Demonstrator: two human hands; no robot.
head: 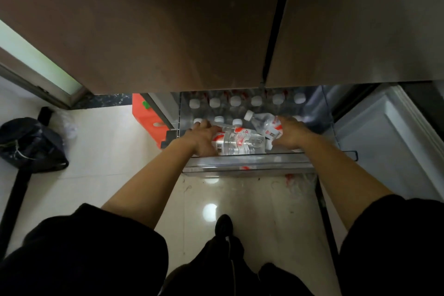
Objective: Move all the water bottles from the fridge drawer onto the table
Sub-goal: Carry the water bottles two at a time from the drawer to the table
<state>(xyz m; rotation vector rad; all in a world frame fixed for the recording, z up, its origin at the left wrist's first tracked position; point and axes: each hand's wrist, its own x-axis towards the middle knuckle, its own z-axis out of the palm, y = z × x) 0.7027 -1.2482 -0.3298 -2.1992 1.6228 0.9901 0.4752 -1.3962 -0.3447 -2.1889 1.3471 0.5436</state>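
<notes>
A: Hands?
B: Apart. Left hand [204,138] wraps the label end of the lying bottle [242,143]; right hand [292,134] grips the tilted bottle [263,120] near its base.
A: Where?
B: Both lie on the upright bottles [235,101] in the drawer [247,166]. Table not in view.
A: Handling?
B: Probably full, so heavyish. Thin plastic dents and may be slick from cold. Take hold mid-body, not by the cap.

Fridge drawer [249,166] open from above at its front, upper doors [168,31] overhanging the back rows, upright bottles [235,101] packed cap to cap, orange crate [144,115] close at left
</notes>
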